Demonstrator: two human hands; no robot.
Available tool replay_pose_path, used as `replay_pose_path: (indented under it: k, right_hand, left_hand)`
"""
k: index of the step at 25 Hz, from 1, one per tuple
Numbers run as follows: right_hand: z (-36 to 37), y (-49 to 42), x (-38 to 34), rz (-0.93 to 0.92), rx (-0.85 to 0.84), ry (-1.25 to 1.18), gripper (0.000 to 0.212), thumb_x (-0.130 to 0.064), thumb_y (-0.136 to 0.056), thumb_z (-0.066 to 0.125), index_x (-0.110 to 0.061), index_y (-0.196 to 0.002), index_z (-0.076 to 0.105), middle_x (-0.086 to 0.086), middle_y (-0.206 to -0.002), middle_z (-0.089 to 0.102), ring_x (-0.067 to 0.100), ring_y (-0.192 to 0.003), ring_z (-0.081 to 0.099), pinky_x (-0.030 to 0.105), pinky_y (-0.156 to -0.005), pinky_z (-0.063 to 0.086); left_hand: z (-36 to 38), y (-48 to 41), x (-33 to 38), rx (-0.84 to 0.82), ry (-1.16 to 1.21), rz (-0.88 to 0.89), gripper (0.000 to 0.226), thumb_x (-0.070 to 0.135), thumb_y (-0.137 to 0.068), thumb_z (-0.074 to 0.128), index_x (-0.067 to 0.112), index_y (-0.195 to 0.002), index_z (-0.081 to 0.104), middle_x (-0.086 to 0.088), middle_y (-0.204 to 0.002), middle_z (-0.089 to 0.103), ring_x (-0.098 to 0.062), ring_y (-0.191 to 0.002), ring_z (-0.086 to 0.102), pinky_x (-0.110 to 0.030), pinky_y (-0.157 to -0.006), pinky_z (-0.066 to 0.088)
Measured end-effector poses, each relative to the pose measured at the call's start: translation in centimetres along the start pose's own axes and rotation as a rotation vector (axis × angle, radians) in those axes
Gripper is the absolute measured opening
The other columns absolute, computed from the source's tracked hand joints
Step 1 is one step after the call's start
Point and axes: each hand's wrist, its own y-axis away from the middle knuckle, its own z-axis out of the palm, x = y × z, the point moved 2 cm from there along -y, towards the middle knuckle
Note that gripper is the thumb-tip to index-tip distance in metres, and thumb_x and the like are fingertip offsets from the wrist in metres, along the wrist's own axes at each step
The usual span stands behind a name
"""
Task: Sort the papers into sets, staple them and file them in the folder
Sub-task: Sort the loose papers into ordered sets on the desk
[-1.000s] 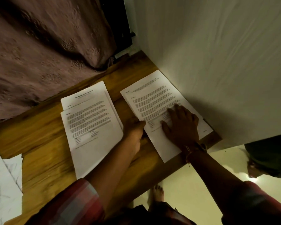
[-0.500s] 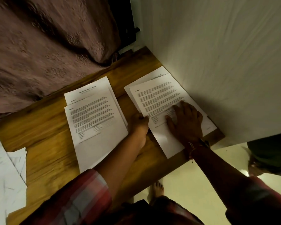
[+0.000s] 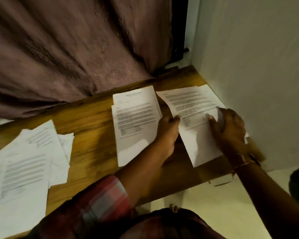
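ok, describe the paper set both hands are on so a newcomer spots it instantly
Start at the wooden table and go to its right end by the white wall. The set lies there, with the left hand on one edge and the right hand on the other. The middle set and the loose pile lie untouched.

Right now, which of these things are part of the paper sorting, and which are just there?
Part of the job:
- right-hand stack, gripped by the left hand and right hand
- middle stack
- loose papers on the left
- wooden table they lie on

Just there:
- brown curtain
- white wall
- pale floor

No stapler or folder shows.
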Motion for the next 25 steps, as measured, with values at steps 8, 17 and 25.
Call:
replay_pose_path:
  k: [8, 17, 25]
  right_hand:
    - [-0.2, 4.3, -12.7, 0.218, -0.382, -0.475, 0.048, -0.068, -0.09, 0.05, -0.033, -0.122, 0.057, -0.002, -0.122, 0.068, 0.022, -0.111, 0.065, 0.041, -0.087, 0.053]
    - [15.2, 15.8, -28.0, 0.45, -1.076, -0.858, 0.048, -0.061, -0.09, 0.057, -0.027, -0.122, 0.068, 0.001, -0.119, 0.072, 0.028, -0.109, 0.069, 0.049, -0.095, 0.054]
    - [23.0, 22.6, -39.7, 0.379, -1.099, -0.864, 0.027, -0.03, -0.097, 0.06, -0.019, -0.12, 0.067, 0.009, -0.111, 0.075, 0.03, -0.097, 0.073, 0.039, -0.071, 0.061]
  left_hand:
    - [-13.9, 7.1, 2.6, 0.064, 0.255, 0.079, 0.027, 0.018, -0.103, 0.053, 0.017, -0.129, 0.062, -0.005, -0.122, 0.071, -0.026, -0.111, 0.069, -0.043, -0.084, 0.059]
    - [-38.5, 12.8, 1.6, 0.233, 0.399, 0.126, 0.03, 0.014, -0.102, 0.054, 0.008, -0.13, 0.062, -0.014, -0.127, 0.068, -0.035, -0.119, 0.065, -0.054, -0.105, 0.048]
    - [-55.0, 14.6, -2.2, 0.338, 0.167, 0.049, 0.025, 0.02, -0.104, 0.051, 0.025, -0.123, 0.066, 0.004, -0.12, 0.072, -0.018, -0.112, 0.068, -0.036, -0.088, 0.058]
